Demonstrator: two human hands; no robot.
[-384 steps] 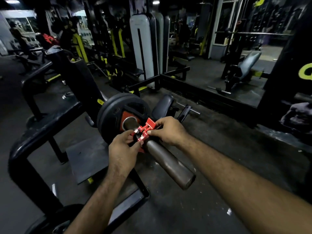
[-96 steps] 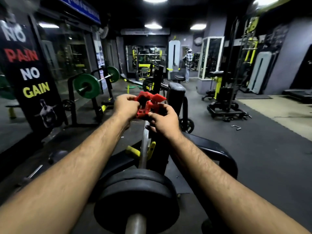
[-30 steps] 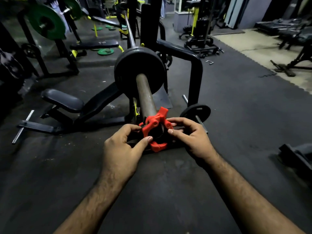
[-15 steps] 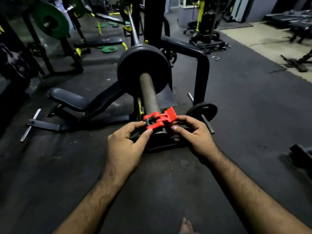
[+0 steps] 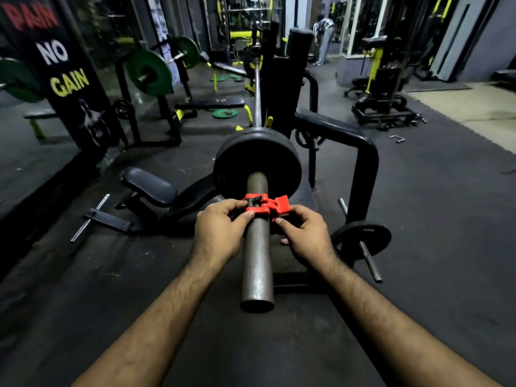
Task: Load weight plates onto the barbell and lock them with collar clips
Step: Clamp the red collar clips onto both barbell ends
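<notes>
The barbell sleeve (image 5: 257,263) points straight at me, its open end near the bottom centre. Black weight plates (image 5: 237,163) sit on it further up. A red collar clip (image 5: 265,205) wraps around the sleeve a short way in front of the plates, with a gap of bare sleeve between them. My left hand (image 5: 219,233) pinches the clip's left side. My right hand (image 5: 305,236) holds its right side, where the red lever sticks out.
A black rack frame (image 5: 360,155) stands right of the plates, with a small black plate (image 5: 363,238) on a peg below it. A padded bench seat (image 5: 149,187) lies at the left. Green plates (image 5: 149,72) hang on a rack behind. A person stands far back.
The red clip has slid along the sleeve from its end toward the black plates, both hands moving with it. My view has lifted to show more of the gym.
</notes>
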